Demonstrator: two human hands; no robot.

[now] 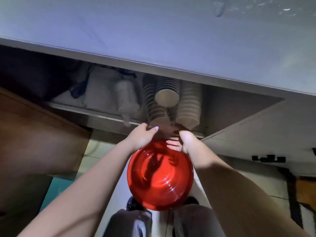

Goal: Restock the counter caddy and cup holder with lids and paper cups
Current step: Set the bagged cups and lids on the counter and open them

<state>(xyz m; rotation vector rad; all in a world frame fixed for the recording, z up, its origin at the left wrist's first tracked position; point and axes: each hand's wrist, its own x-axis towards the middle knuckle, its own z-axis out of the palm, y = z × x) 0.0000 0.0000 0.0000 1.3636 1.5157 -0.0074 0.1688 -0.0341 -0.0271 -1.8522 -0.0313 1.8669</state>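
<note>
Several stacks of paper cups (pixel 189 106) lie on their sides on a dim shelf (pixel 95 115) under the counter. A glossy red bowl (pixel 160 177) hangs tilted in front of the shelf, above my knees. My right hand (pixel 185 141) grips its far right rim, fingers curled inside the bowl. My left hand (pixel 142 135) is at the bowl's far left edge, with thumb and fingers curled round the near end of the middle cup stack (pixel 158 115). The contact itself is blurred and dark. No lids, caddy or cup holder show.
The grey counter top (pixel 171 31) juts out overhead. A plastic-wrapped sleeve (pixel 126 98) and white packs (pixel 100 89) lie left of the cups. An open brown cabinet door (pixel 39 134) stands at left, a pale door (pixel 256 134) at right. Tiled floor lies below.
</note>
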